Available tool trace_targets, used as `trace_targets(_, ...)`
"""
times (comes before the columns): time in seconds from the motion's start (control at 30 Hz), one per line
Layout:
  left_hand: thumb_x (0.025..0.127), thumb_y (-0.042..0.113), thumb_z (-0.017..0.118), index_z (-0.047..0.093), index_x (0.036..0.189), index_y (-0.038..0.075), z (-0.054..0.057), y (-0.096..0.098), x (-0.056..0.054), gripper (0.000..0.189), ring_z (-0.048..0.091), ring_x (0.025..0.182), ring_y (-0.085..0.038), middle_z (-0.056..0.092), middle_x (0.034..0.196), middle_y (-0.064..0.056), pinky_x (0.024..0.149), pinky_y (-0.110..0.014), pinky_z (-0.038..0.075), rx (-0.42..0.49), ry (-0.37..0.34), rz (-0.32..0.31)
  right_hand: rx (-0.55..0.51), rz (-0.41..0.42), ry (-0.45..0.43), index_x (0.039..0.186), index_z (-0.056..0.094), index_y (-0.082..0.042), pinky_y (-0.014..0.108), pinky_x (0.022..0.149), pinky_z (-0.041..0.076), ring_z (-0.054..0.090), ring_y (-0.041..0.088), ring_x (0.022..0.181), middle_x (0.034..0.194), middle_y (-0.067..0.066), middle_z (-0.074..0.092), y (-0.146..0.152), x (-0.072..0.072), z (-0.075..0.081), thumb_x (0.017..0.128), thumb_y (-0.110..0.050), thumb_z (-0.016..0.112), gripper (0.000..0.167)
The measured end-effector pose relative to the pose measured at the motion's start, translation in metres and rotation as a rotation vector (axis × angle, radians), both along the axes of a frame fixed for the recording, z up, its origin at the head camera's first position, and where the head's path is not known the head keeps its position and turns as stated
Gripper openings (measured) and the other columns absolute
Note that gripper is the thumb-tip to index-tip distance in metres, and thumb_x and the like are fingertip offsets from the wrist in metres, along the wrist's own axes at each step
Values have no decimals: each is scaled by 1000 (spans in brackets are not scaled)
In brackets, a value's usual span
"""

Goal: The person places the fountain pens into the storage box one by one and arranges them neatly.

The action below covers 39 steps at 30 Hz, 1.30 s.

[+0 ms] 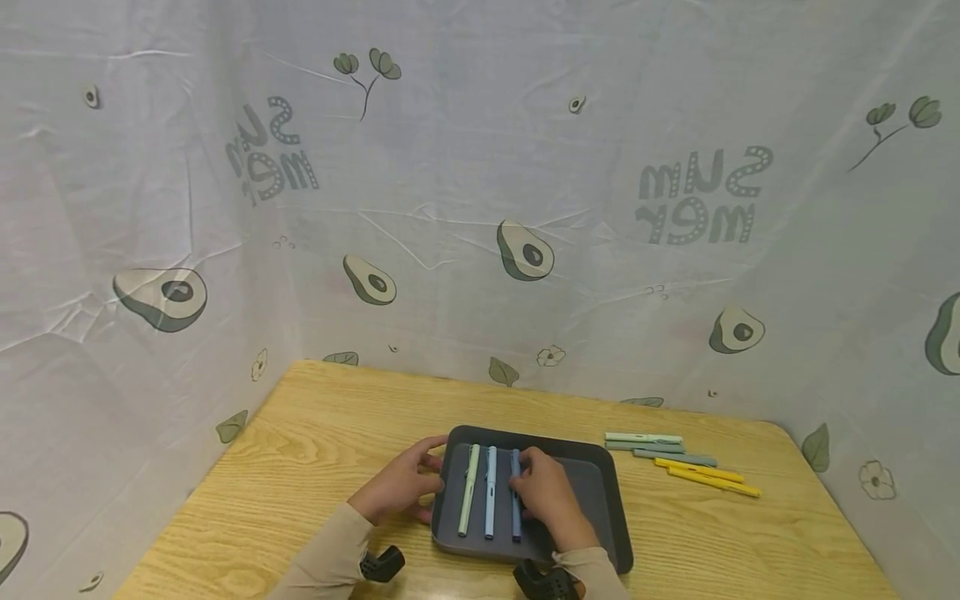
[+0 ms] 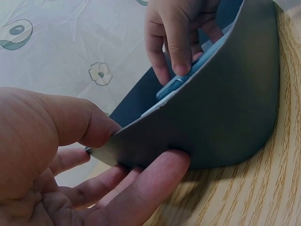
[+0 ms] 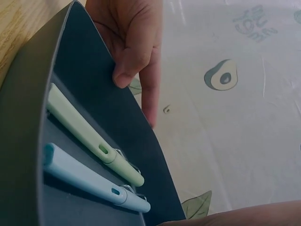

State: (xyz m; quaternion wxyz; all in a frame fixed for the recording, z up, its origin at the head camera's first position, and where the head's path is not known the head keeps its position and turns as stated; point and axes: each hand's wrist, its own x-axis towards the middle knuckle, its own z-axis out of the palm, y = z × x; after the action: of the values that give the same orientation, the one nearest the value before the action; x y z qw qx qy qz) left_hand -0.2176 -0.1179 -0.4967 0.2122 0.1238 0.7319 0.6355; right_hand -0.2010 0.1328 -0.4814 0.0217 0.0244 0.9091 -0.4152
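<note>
We watch the left hand (image 1: 405,482) grip the tray (image 1: 617,512) by its left wall, probably to keep it from sliding. And here the right hand (image 1: 551,496) pinches the dark blue pen (image 1: 516,518), seemingly to keep it in line. Inside the tray we count 3, spaced apart: green pen (image 1: 468,492), light blue pen (image 1: 491,496), dark blue pen. To the right, on the table (image 1: 337,412), we have 5: 1 pale green pen (image 1: 643,437), 2 teal pens (image 1: 675,457), 2 yellow pens (image 1: 713,482).
</note>
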Motion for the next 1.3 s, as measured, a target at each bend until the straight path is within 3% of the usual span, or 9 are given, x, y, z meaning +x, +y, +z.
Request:
trace_targets(0.47, 94, 1, 60, 34, 161, 14, 1, 0, 0, 74, 66, 106, -30, 51, 135, -25, 61, -45, 65, -1, -2, -2, -26, -10, -33, 129, 58, 7, 29, 44, 55, 58, 16, 54, 90, 9, 56, -15, 1, -3, 91, -3, 71, 41)
trace_targets(1.3, 95, 0, 59, 33, 161, 13, 1, -1, -1, 73, 65, 105, -30, 48, 135, -26, 64, -46, 65, 15, -21, -15, -23, 31, 4, 129, 56, 10, 29, 41, 52, 57, 16, 50, 86, 9, 57, -42, -1, -6, 92, -2, 68, 40)
